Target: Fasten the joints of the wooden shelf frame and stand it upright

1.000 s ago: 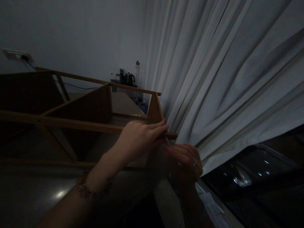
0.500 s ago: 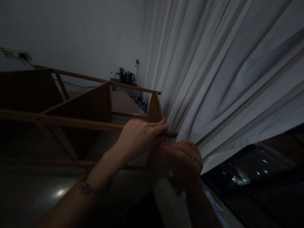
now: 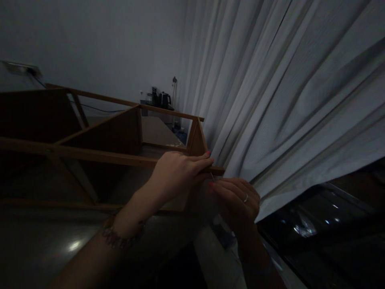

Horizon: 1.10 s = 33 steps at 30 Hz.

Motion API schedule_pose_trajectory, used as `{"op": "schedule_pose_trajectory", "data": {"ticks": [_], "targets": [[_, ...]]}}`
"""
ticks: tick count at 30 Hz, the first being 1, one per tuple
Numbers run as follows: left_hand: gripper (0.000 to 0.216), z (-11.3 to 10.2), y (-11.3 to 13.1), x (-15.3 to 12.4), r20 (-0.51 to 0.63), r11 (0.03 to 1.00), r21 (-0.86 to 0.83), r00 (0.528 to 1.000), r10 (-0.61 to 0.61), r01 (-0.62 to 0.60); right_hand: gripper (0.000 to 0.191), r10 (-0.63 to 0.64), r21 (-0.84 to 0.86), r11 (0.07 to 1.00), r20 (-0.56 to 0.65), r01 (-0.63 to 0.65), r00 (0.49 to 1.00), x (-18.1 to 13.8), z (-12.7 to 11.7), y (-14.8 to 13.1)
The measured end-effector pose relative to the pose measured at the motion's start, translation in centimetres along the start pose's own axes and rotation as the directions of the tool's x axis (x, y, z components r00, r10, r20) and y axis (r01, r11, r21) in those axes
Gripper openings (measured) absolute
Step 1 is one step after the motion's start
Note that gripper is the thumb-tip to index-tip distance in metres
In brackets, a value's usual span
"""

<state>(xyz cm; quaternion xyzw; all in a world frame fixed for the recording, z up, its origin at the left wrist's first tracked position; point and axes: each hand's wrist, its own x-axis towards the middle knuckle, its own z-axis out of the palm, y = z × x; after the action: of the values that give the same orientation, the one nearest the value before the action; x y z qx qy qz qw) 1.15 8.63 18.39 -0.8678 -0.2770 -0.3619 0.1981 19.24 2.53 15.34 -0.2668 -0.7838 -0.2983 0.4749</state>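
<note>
A wooden shelf frame [image 3: 99,154] lies on its side in a dim room, its near rail running to a corner in the middle of the view. My left hand [image 3: 177,174] is closed over that rail near the corner, fingers pressed on the wood. My right hand [image 3: 237,198], wearing a ring, sits just below the corner with its fingers pinched on a thin metal tool [image 3: 212,177] that points up at the underside of the rail.
Pale curtains [image 3: 282,100] hang right behind the corner and fill the right side. A dark glossy surface [image 3: 325,237] lies at the lower right. A kettle and small items [image 3: 161,99] stand on a far counter. A wall outlet [image 3: 19,68] is at upper left.
My right hand has shifted slightly up and to the right under the rail corner, still pinching the thin tool. My left hand has stayed on the rail.
</note>
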Motion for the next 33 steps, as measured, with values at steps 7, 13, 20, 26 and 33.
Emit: {"op": "schedule_pose_trajectory", "data": {"ticks": [7,13,20,26,33], "targets": [[0.029,0.0,0.0,-0.1,-0.008,1.0,0.011,1.0,-0.002,0.002,0.011,-0.088,0.119,0.99,0.06,0.08,0.994,0.0,0.3,1.2],[0.027,0.3,0.0,-0.2,-0.028,0.999,0.041,1.0,-0.005,0.006,0.015,-0.068,0.18,0.983,0.117,0.046,0.991,0.3,-0.1,1.8],[0.025,-0.1,0.0,-0.2,0.04,0.999,0.033,0.999,-0.023,0.022,0.02,0.015,0.273,0.96,0.197,-0.07,0.98,0.7,-0.3,1.7],[0.024,0.2,0.0,-0.1,0.053,1.0,0.007,0.998,-0.022,0.021,0.022,-0.046,0.316,0.949,0.19,-0.017,0.981,0.4,-0.1,2.5],[0.027,0.1,0.1,-0.2,0.034,1.0,0.009,0.999,-0.028,0.028,0.019,-0.125,0.042,0.991,0.022,0.124,0.992,0.4,-1.1,1.9]]}}
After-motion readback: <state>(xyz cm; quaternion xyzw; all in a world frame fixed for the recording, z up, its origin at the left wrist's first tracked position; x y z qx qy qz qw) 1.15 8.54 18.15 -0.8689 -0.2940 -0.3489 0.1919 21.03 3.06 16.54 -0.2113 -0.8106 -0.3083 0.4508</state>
